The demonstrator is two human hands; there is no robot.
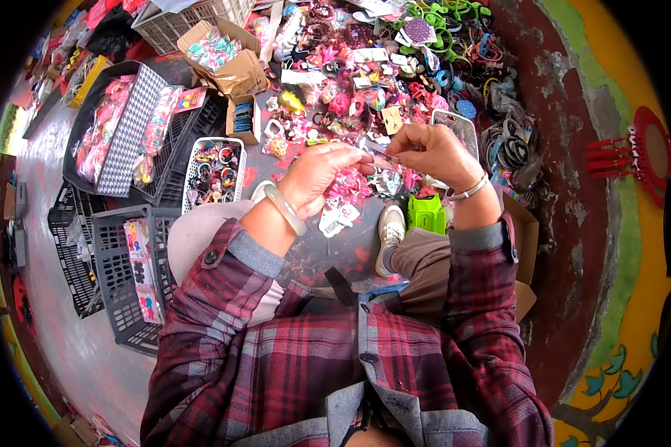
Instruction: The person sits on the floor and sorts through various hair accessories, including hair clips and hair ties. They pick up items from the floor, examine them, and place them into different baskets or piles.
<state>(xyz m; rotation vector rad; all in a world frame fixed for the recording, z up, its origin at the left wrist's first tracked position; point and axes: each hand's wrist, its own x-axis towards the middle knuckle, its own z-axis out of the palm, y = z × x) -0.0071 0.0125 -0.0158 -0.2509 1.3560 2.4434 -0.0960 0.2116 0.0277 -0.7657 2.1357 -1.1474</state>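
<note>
My left hand (310, 173) and my right hand (438, 153) meet close together over a spread of hair accessories. The fingers of both are pinched on a small, thin, greyish piece (377, 148) between them. It is too small and too covered by fingers to name. Below the hands lie a pink frilly bunch (348, 185) and a white card with a pink print (338, 217). A bright green plastic basket (426, 214) sits beneath my right wrist, next to my shoe (391, 231).
Heaped hair ties and ornaments (343, 97) cover the floor ahead. To the left stand a white basket of hair ties (215, 173), a grey crate (130, 276), a checked box (119, 134) and an open carton (227, 63). A worn red ledge (563, 223) borders the right side.
</note>
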